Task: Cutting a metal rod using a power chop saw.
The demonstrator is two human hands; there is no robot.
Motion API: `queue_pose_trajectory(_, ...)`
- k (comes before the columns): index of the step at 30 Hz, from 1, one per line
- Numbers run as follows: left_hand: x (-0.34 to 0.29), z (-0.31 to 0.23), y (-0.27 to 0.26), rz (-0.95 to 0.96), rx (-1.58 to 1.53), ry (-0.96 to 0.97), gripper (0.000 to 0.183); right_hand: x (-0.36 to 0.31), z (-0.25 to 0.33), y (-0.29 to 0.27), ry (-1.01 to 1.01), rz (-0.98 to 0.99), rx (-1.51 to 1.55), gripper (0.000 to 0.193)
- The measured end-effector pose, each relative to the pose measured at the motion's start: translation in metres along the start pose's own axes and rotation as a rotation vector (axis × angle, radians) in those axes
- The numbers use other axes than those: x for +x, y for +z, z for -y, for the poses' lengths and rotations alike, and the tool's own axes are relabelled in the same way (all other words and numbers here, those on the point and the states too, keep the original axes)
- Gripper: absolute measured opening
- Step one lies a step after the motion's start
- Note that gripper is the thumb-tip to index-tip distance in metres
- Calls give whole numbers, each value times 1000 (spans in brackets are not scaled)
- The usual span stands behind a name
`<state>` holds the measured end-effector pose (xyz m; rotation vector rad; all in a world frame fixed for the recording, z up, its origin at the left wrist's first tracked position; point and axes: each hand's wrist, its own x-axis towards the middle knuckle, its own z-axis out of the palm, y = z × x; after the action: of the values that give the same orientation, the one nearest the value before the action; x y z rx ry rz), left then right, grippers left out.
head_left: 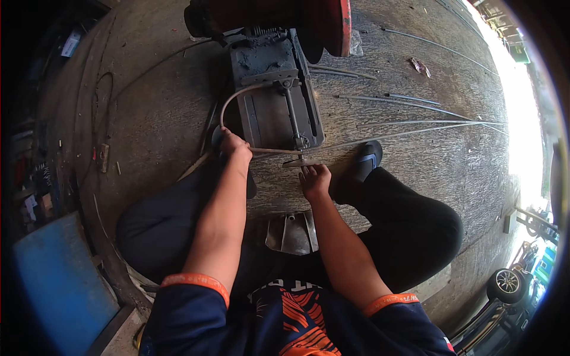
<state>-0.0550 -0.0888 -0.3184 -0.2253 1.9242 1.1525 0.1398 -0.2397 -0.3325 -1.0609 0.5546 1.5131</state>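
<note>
In front of me a cut-off saw's grey metal base (255, 118) rests on the floor. A clamp screw (292, 113) runs along its right side, ending in a flat handle (294, 162) near me. My left hand (236, 145) is closed round a bent metal rod (228, 102), which curves up to the clamp jaw; a straight length also extends rightward from the hand to the screw's end. My right hand (315, 180) has its fingers curled at the clamp handle, touching its near side. The left fingertips are partly hidden.
The saw's red guard (345, 26) stands at the top. Several thin metal rods (409, 102) lie across the floor to the right. A curved sheet-metal piece (291, 233) sits between my legs. A blue panel (62, 285) is at lower left, a wheeled vehicle (507, 282) at lower right.
</note>
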Motion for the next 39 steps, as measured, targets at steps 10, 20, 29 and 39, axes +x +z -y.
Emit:
queue_pose_trajectory(10,-26,-15,-1,-26,60,-17,55,43,87,28,-199,-277,-1,24)
queue_pose_trajectory(20,-15,-10,0,2,89,15,48,71,81,2,-356,-118,-141,11)
queue_pose_trajectory(29,-67,-17,11,-29,187,262,51,72,84,-4,-409,-155,-178,15)
queue_pose_trajectory(39,-47,-13,10,-62,242,122,58,51,116,13,-663,-605,-239,31)
